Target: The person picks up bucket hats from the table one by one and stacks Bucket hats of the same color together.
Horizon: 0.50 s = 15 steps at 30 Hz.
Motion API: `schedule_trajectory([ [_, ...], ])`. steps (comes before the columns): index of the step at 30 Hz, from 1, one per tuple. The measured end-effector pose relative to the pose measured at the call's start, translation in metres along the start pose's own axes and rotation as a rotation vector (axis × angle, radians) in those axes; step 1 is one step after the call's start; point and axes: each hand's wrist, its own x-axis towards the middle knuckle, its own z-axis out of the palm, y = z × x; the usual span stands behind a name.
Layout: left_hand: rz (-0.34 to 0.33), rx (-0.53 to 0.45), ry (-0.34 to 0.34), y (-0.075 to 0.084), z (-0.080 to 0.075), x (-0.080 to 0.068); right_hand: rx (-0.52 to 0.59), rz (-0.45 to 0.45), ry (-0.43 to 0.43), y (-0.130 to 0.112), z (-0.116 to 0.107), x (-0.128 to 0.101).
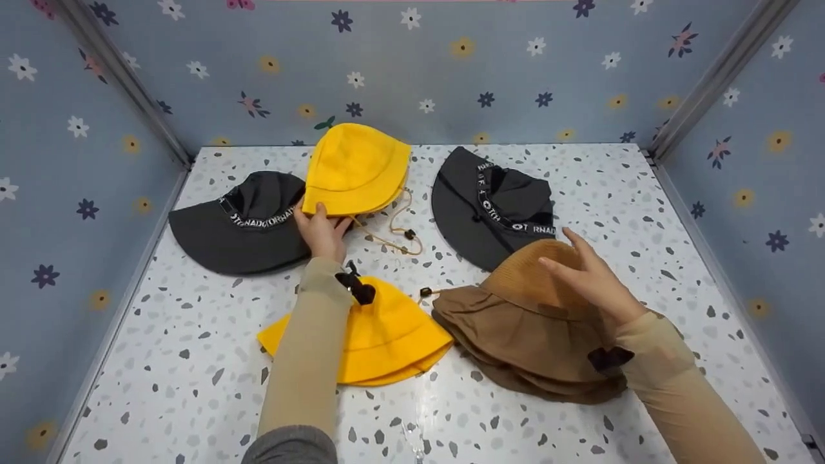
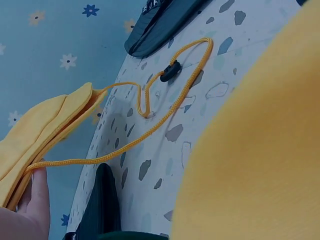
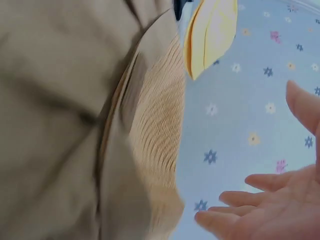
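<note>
My left hand [image 1: 320, 223] pinches the brim of a yellow bucket hat [image 1: 356, 169] and holds it tilted up off the table; the left wrist view shows the folded brim [image 2: 47, 130] against my fingers [image 2: 34, 200]. Its yellow cord [image 2: 150, 122] with a black toggle [image 2: 170, 72] trails on the table. A second yellow hat [image 1: 387, 338] lies under my left forearm. My right hand [image 1: 583, 270] is open with spread fingers [image 3: 250, 212] just over the ribbed crown [image 3: 157, 130] of a brown hat [image 1: 528, 328], apart from it in the right wrist view.
Two dark grey lettered hats lie flat, one at the left [image 1: 242, 225] and one at the back right [image 1: 490, 206]. The speckled white table [image 1: 580, 174] is boxed in by blue flowered walls [image 1: 77, 193] on three sides.
</note>
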Motion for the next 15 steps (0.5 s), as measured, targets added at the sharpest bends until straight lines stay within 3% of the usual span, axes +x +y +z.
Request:
schedule_trajectory([
  [7,-0.031,0.0,0.001,-0.002,0.007,-0.004,0.373,-0.035,-0.007,-0.022,0.022,0.021],
  [15,-0.013,-0.023,-0.043,-0.009,0.015,-0.017,0.832,0.08,-0.083,-0.033,0.046,0.051],
])
